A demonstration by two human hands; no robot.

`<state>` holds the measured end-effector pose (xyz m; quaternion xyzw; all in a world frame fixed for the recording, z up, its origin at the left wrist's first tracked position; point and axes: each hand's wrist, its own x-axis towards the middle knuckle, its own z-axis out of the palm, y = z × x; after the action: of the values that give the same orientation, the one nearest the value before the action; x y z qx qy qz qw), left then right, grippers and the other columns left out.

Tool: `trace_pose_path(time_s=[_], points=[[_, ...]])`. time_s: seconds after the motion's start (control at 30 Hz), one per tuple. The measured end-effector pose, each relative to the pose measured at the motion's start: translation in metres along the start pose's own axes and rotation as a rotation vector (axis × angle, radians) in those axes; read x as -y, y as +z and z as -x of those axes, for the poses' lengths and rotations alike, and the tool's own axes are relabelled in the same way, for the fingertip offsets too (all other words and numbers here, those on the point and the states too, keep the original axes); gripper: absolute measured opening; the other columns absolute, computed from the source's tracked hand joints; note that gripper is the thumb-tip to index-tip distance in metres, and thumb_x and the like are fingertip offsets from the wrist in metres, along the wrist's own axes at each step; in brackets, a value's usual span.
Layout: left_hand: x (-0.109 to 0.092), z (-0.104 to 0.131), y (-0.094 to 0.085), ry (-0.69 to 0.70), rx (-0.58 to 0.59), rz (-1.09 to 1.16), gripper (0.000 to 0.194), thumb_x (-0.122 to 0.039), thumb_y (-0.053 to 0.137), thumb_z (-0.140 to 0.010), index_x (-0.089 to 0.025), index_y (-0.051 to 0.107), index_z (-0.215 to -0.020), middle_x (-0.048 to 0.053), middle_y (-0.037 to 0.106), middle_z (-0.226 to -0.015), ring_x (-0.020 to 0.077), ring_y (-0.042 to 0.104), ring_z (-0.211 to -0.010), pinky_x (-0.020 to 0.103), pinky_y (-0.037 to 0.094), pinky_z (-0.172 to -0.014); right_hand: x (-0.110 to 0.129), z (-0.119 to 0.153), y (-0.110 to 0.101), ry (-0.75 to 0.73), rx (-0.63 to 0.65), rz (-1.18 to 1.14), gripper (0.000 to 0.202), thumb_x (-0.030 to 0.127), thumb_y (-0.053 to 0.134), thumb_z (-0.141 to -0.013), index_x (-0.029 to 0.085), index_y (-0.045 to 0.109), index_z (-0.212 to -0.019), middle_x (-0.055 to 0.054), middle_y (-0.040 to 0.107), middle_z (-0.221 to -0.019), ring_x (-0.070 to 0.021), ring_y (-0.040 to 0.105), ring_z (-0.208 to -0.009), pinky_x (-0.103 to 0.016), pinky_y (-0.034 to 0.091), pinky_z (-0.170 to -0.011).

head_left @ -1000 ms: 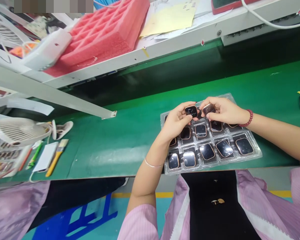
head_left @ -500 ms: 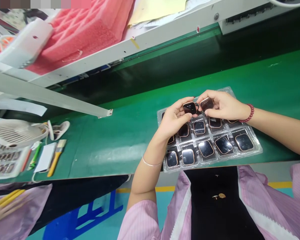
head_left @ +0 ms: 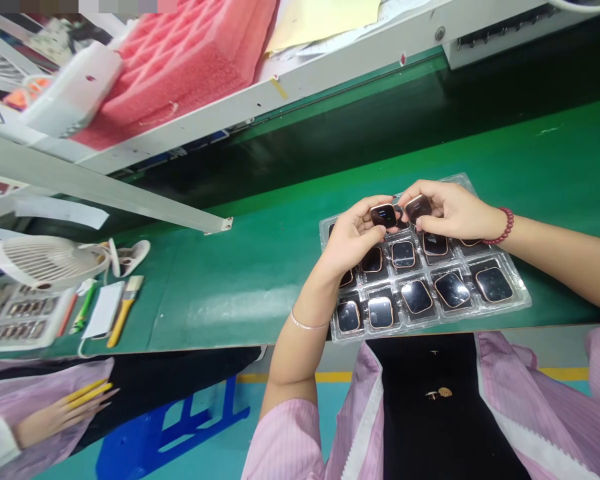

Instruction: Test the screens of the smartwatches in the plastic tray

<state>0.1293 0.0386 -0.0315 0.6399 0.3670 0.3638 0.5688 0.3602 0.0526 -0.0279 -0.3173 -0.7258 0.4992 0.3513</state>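
1. While the green bench [head_left: 240, 287] runs across the view, the white shelf [head_left: 330, 77] stands above its far side.
2. Beneath the bench, toward the left, is a blue stool [head_left: 145, 443].
3. Red foam [head_left: 180, 87] with a grid of hollows lies on the shelf.
4. On the bench, near its front edge, sits the clear tray [head_left: 523, 295]; each of the five pockets in its front row holds a dark-faced watch.
5. A white fan [head_left: 45, 260] lies well apart from the tray, at the far left.
6. Below it, a co-worker's hand [head_left: 55, 417] shows yellow covers on two fingers.
7. The left hand [head_left: 353, 233] pinches one watch [head_left: 383, 215], its face bearing small lit marks, over the tray's back part.
8. The right hand [head_left: 453, 210] grips another watch [head_left: 417, 208] just beside it, tilted, thumb at its lower edge; a narrow gap parts the two.
9. A yellow-handled brush [head_left: 125, 310] lies on the bench near the fan.
10. Red beads [head_left: 507, 227] circle the right wrist.
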Motion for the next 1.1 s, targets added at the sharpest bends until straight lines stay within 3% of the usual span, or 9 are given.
trace_pose_path(time_s=[0.27,0.4,0.53,0.7,0.93,1.1], points=[[0.0012,0.0001,-0.0016,-0.003,-0.077,-0.033,0.031,-0.035,0.068,-0.09,-0.016,0.066,-0.115,0.01,0.078,-0.104,0.0167,0.076,-0.079,0.021,0.052,-0.058,0.0014,0.0001,-0.0008,0.084,0.0,-0.074,0.024,0.015,0.062,-0.084,0.02,0.069,-0.106,-0.004,0.075,-0.095,-0.0159,0.07,-0.067,-0.03,0.061,-0.061],[-0.0013,0.0009,-0.0007,-0.015,-0.072,-0.03,0.035,-0.032,0.074,-0.084,-0.017,0.067,-0.114,0.01,0.077,-0.109,0.0159,0.074,-0.081,0.02,0.051,-0.058,0.0028,0.0004,-0.0003,0.041,-0.01,-0.05,0.029,0.013,0.07,-0.077,0.021,0.07,-0.105,-0.005,0.076,-0.102,-0.021,0.074,-0.087,-0.032,0.063,-0.07],[-0.0007,0.0009,-0.0007,-0.035,-0.084,-0.044,0.028,-0.033,0.07,-0.088,-0.015,0.067,-0.11,0.009,0.078,-0.099,0.0146,0.073,-0.074,0.021,0.05,-0.058,0.0026,0.001,-0.0004,0.077,0.014,-0.061,0.023,0.017,0.066,-0.082,0.021,0.071,-0.104,-0.005,0.076,-0.098,-0.0193,0.072,-0.077,-0.033,0.064,-0.066],[0.0029,-0.0006,-0.0011,-0.004,-0.047,-0.016,0.042,-0.023,0.07,-0.083,-0.017,0.062,-0.124,0.011,0.074,-0.12,0.0186,0.074,-0.093,0.023,0.054,-0.067,0.0028,0.0011,-0.0012,0.02,-0.002,-0.015,0.029,0.016,0.07,-0.077,0.021,0.069,-0.105,-0.006,0.076,-0.1,-0.0224,0.073,-0.089,-0.034,0.062,-0.072],[0.0033,-0.0008,-0.0018,-0.04,-0.05,-0.05,0.04,-0.021,0.063,-0.087,-0.017,0.06,-0.126,0.01,0.075,-0.114,0.0182,0.075,-0.091,0.023,0.054,-0.065,0.0006,0.0006,-0.0012,-0.045,-0.002,0.054,0.025,0.016,0.067,-0.076,0.02,0.067,-0.101,-0.005,0.075,-0.094,-0.0223,0.072,-0.085,-0.034,0.059,-0.07],[0.004,-0.0006,-0.0016,-0.046,-0.048,0.014,0.048,-0.015,0.063,-0.08,-0.018,0.057,-0.128,0.01,0.074,-0.116,0.0187,0.074,-0.095,0.025,0.055,-0.072,0.0017,0.0011,-0.0013,0.002,0.029,0.062,0.034,0.015,0.068,-0.074,0.02,0.065,-0.107,-0.005,0.074,-0.096,-0.0225,0.072,-0.085,-0.032,0.058,-0.064]])
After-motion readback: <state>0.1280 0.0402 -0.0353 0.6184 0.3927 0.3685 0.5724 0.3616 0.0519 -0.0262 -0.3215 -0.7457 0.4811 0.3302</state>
